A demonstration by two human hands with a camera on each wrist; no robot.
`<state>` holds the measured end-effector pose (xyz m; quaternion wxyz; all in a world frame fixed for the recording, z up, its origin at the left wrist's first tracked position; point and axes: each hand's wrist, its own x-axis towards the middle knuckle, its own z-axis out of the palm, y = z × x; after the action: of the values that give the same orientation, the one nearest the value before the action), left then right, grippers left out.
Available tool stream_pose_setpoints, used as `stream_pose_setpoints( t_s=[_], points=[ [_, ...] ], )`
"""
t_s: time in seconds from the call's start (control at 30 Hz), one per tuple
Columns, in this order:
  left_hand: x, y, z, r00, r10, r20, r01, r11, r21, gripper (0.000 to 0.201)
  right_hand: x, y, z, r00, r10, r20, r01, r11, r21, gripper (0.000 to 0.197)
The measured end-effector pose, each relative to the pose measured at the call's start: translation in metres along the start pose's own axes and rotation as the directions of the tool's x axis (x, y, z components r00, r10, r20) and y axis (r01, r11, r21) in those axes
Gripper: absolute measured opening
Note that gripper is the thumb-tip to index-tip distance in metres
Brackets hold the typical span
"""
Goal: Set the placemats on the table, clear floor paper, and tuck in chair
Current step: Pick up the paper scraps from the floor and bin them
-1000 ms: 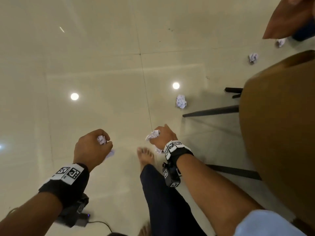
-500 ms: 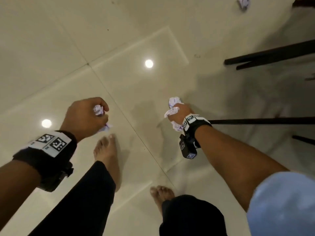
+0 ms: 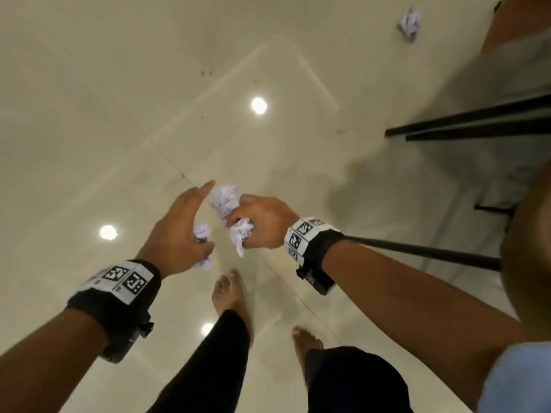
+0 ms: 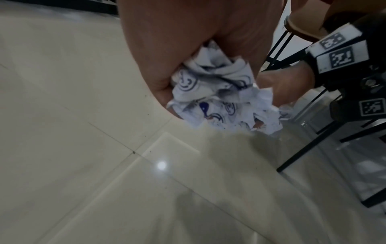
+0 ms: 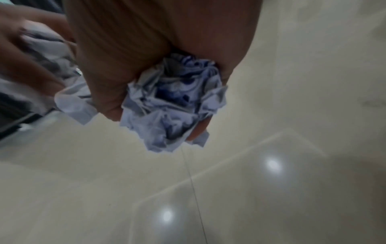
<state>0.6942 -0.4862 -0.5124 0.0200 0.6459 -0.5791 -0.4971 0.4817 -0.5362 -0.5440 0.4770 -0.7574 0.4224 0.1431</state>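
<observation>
Half a second back your hands were apart, now they've met. Left hand [image 3: 176,231] curls round a crumpled white-and-blue paper wad [image 3: 202,231], forefinger out; right hand [image 3: 265,222] clutches a bunch of crumpled printed paper [image 3: 225,199]. Guess you're pooling them. One stray paper ball [image 3: 409,20] still lies on the glossy cream tile floor [image 3: 89,129], beyond black metal chair legs [image 3: 417,251].

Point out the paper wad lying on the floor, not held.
The wad at the head view's top right lies on the tiles; left hand and right hand grip the other wads.
</observation>
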Motion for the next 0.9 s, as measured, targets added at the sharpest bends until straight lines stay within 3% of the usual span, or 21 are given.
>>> stream_pose_setpoints(
  t_s=[0.1,0.23,0.33,0.43,0.57,0.67,0.73,0.8,0.9],
  points=[
    [0.013,0.039,-0.065,0.979,0.045,0.198,-0.072,0.988,0.133,0.12,-0.003,-0.052,-0.063,0.985,-0.171,-0.01,0.171,0.985,-0.037,0.04],
    [0.05,0.104,-0.16,0.968,0.148,0.203,-0.181,0.971,0.157,0.083,0.001,-0.079,-0.167,0.947,-0.297,-0.122,0.294,0.955,-0.045,0.037],
    [0.097,0.156,-0.219,0.983,0.12,0.138,-0.149,0.964,0.222,0.05,0.016,-0.071,-0.233,0.903,-0.292,-0.314,0.325,0.944,0.056,0.041],
    [0.162,0.202,-0.261,0.997,0.079,-0.008,-0.076,0.979,0.189,0.041,0.039,-0.047,-0.298,0.873,-0.144,-0.465,0.288,0.923,0.254,0.049],
    [0.254,0.262,-0.294,0.996,0.024,-0.09,-0.012,0.991,0.13,0.035,0.062,0.019,-0.385,0.824,0.227,-0.52,0.089,0.853,0.514,0.046],
    [0.312,0.312,-0.305,0.998,0.044,-0.043,-0.037,0.986,0.162,0.03,0.061,0.083,-0.432,0.738,0.504,-0.448,-0.106,0.742,0.662,0.042],
    [0.351,0.346,-0.307,0.998,0.067,0.016,-0.069,0.978,0.199,0.027,0.056,0.134,-0.449,0.639,0.67,-0.378,-0.214,0.626,0.75,0.041],
    [0.39,0.378,-0.304,0.997,0.057,0.056,-0.067,0.979,0.192,0.024,0.05,0.18,-0.462,0.566,0.773,-0.286,-0.28,0.507,0.815,0.039],
    [0.451,0.423,-0.294,0.991,0.087,0.098,-0.107,0.97,0.219,0.021,0.047,0.244,-0.473,0.522,0.837,-0.164,-0.391,0.406,0.826,0.03]
  ],
)
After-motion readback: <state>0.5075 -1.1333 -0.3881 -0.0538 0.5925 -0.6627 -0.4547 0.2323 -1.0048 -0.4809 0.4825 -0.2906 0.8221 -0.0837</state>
